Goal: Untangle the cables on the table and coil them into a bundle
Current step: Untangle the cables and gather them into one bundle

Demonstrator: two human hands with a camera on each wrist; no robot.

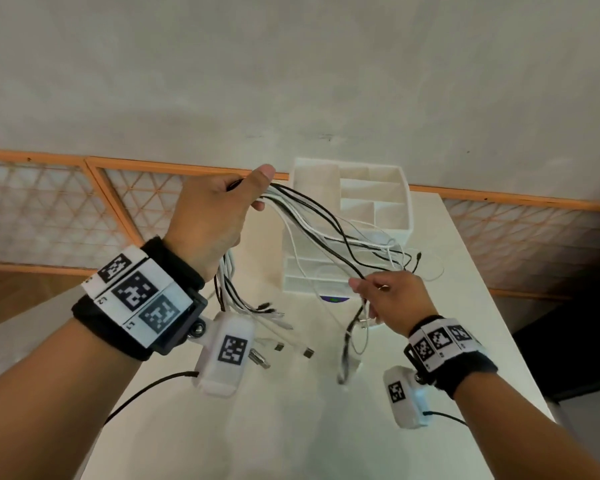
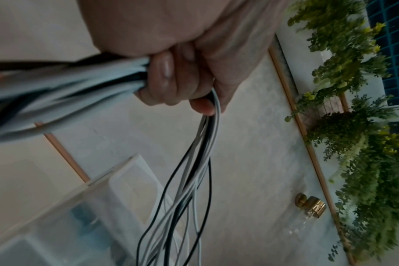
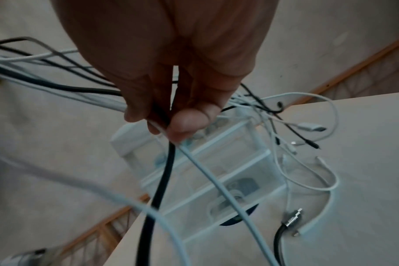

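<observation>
The left hand (image 1: 211, 216) grips the bundle of black and white cables (image 1: 312, 220) above the surface (image 1: 291, 427), left of the white organizer (image 1: 374, 199). The right hand's (image 1: 394, 296) fingers (image 3: 185, 126) pinch two strands in front of it. Wristband tags read L1, L2. Only the left wrist view shows greenery (image 2: 358, 144).

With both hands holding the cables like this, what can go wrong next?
1. The right hand pinches only some strands; loose ends beyond it may snag and knot.
2. The black and white cables pass just over the white plastic drawer organiser; pulling might catch it.
3. The left hand grips many strands; one may slip.
</observation>
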